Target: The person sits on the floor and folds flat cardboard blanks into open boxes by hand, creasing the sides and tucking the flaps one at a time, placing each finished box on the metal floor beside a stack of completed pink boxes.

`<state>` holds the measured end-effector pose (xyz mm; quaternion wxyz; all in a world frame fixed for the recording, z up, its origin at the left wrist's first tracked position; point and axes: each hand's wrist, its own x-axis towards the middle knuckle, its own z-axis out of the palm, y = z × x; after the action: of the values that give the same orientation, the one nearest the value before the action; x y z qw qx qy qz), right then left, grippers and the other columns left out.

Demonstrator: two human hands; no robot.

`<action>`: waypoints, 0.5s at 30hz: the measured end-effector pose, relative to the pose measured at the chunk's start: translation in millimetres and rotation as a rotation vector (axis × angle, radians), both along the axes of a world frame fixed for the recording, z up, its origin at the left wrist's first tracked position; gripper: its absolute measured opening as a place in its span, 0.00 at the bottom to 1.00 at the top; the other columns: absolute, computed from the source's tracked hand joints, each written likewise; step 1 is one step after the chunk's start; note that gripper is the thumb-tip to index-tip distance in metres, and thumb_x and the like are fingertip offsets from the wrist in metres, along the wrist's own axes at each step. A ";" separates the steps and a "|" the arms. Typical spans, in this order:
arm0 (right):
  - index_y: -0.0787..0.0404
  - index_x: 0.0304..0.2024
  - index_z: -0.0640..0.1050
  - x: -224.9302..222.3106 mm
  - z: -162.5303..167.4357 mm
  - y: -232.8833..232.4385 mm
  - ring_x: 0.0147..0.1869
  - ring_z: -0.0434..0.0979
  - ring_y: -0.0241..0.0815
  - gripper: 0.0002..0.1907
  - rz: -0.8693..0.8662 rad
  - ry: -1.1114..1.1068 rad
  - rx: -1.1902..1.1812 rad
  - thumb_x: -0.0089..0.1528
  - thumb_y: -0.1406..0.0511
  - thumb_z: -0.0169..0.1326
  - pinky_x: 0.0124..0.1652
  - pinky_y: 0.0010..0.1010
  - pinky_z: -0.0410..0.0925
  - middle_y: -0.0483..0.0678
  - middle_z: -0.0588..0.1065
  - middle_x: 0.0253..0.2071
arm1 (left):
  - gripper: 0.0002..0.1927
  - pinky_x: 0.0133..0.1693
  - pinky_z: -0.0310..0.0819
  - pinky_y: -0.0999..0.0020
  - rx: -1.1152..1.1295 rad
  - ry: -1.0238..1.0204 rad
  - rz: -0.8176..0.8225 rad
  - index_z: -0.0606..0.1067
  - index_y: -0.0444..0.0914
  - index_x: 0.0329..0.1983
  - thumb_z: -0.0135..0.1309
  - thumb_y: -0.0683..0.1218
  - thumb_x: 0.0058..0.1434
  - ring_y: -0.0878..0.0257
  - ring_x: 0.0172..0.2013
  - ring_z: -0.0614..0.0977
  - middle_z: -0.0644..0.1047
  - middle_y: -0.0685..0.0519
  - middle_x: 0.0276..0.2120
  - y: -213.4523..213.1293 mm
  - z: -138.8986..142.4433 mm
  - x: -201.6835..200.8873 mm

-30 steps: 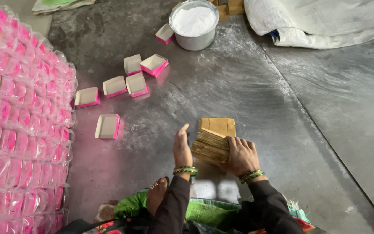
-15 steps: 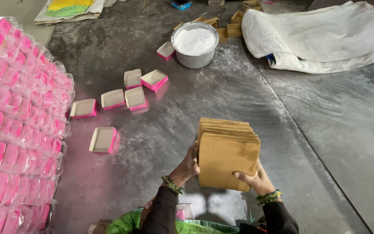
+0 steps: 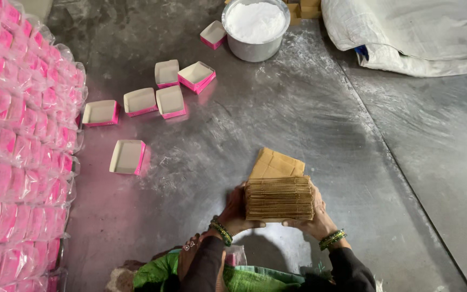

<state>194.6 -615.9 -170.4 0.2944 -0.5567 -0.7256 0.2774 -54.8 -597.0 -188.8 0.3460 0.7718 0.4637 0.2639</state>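
Here we grip a thick stack of flat brown cardboard sheets [image 3: 279, 196] between both hands, left hand [image 3: 237, 210] and right hand [image 3: 315, 212], fingers pressed against its sides, low over the grey metal floor [image 3: 298, 113], small open pink-sided paper boxes [image 3: 158, 97] lying well apart.

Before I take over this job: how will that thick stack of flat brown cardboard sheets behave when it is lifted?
The stack of brown cardboard sheets probably feels fairly heavy, since the left hand and right hand both grip it. Loose layers show at its edge, so sheets may slide or fan out. Single sheets look thin, likely bendy.
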 end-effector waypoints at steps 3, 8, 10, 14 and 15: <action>0.55 0.70 0.59 -1.0 2.3 5.4 0.74 0.59 0.52 0.64 -0.098 -0.003 -0.148 0.39 0.47 0.75 0.68 0.47 0.61 0.52 0.62 0.66 | 0.48 0.61 0.76 0.54 -0.253 -0.503 -0.107 0.70 0.37 0.61 0.77 0.60 0.41 0.50 0.60 0.81 0.79 0.46 0.56 10.5 1.2 2.0; 0.62 0.75 0.56 9.1 7.0 17.1 0.76 0.58 0.52 0.51 0.002 0.574 -0.094 0.60 0.43 0.57 0.69 0.47 0.58 0.56 0.61 0.71 | 0.45 0.53 0.78 0.55 -0.410 -0.849 0.148 0.66 0.37 0.60 0.75 0.55 0.42 0.54 0.53 0.79 0.78 0.49 0.49 -0.5 3.9 -4.7; 0.60 0.74 0.62 15.6 7.5 17.5 0.76 0.64 0.51 0.43 -0.165 0.525 -0.107 0.68 0.39 0.42 0.71 0.44 0.58 0.54 0.68 0.70 | 0.43 0.51 0.79 0.56 -0.458 -0.900 0.282 0.69 0.36 0.59 0.73 0.54 0.42 0.54 0.51 0.80 0.79 0.48 0.48 -7.0 7.7 -17.5; 0.51 0.71 0.64 8.1 0.2 8.2 0.70 0.69 0.53 0.45 -0.525 -0.344 -0.350 0.57 0.39 0.54 0.63 0.47 0.66 0.54 0.70 0.66 | 0.42 0.48 0.79 0.59 -0.455 -0.879 0.747 0.67 0.33 0.59 0.72 0.52 0.44 0.55 0.49 0.81 0.78 0.46 0.48 -1.4 12.6 -55.0; 0.51 0.73 0.62 -1.2 -3.1 6.0 0.69 0.69 0.55 0.48 -0.525 -0.373 -0.430 0.56 0.38 0.56 0.62 0.47 0.66 0.57 0.68 0.66 | 0.42 0.46 0.80 0.58 -0.463 -0.857 0.890 0.66 0.32 0.58 0.72 0.52 0.44 0.55 0.47 0.81 0.78 0.45 0.48 1.7 11.8 -61.3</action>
<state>193.4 -609.9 -173.6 0.0951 -0.8134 -0.5247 0.2325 -116.1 -595.2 -177.0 0.5149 0.2388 0.6046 0.5589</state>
